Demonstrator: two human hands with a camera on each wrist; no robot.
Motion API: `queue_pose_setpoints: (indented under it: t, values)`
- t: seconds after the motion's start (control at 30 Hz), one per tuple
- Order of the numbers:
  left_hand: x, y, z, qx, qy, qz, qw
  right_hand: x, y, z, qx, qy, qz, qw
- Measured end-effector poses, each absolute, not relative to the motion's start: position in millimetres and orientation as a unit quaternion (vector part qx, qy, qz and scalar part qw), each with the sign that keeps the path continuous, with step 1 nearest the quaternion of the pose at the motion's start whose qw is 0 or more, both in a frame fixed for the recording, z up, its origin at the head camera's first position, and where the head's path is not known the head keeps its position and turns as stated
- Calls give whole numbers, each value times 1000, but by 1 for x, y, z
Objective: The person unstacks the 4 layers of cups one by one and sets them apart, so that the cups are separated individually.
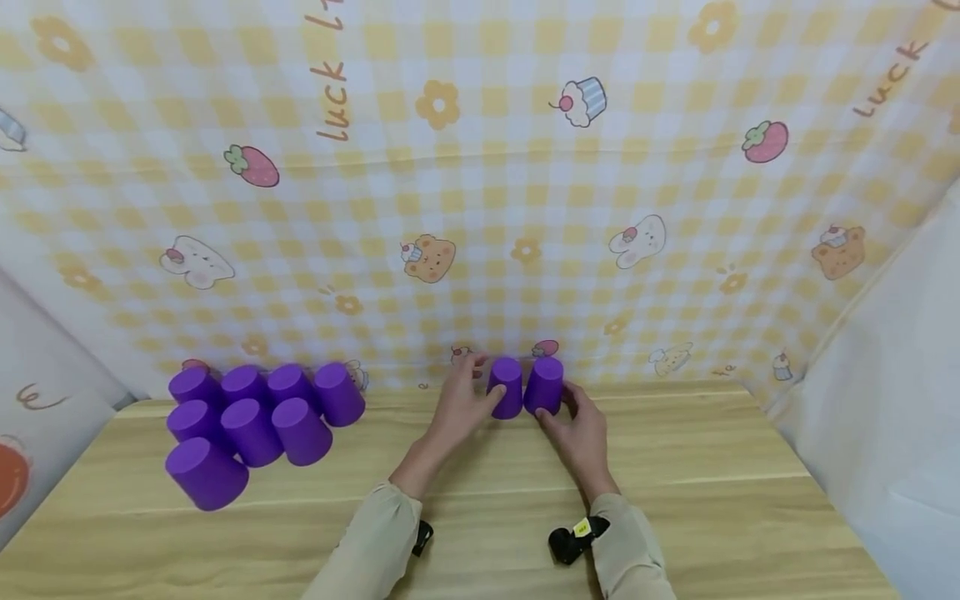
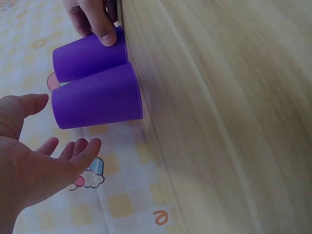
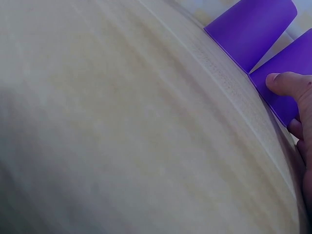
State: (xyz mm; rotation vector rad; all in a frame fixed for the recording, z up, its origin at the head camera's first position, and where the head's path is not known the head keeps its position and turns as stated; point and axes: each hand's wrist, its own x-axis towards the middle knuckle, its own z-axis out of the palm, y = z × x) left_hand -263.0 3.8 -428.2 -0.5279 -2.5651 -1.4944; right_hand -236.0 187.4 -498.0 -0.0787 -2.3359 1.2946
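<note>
Two purple cups stand upside down side by side at the back of the table, their lower rims meeting. Beside the left cup point(image 1: 506, 387) is my left hand point(image 1: 463, 400); its fingers are spread and loosely bent, and in the left wrist view a gap shows between them and that cup point(image 2: 100, 97). My right hand point(image 1: 581, 429) grips the right cup point(image 1: 544, 385) low down. Its thumb point(image 3: 287, 84) presses on the near side of that cup close to the rim, while the other fingers go round the far side, partly hidden.
Several more upside-down purple cups point(image 1: 251, 433) stand in rows at the left of the wooden table point(image 1: 720, 500). A yellow checked cloth point(image 1: 480, 200) hangs right behind the table's back edge. White cloth point(image 1: 892, 375) hangs at the right side.
</note>
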Motion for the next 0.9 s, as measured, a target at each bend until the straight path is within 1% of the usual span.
queue_pose_setpoints:
  t: [0.2, 0.3, 0.4, 0.6, 0.9]
  values:
    - [-271, 12, -432, -193, -850, -485, 70, -236, 187, -496, -29, -851, 468, 236]
    - [-274, 16, -433, -205, -845, -490, 64, -237, 187, -497, -28, -849, 469, 240]
    - [-275, 18, -434, -201, -842, -497, 54, -237, 188, -498, -30, -850, 468, 242]
    - [-276, 19, -438, -186, -848, -493, 51, -237, 186, -499, -25, -847, 473, 242]
    - [-277, 24, -437, -184, -849, -490, 70, -240, 189, -501, -27, -848, 474, 237]
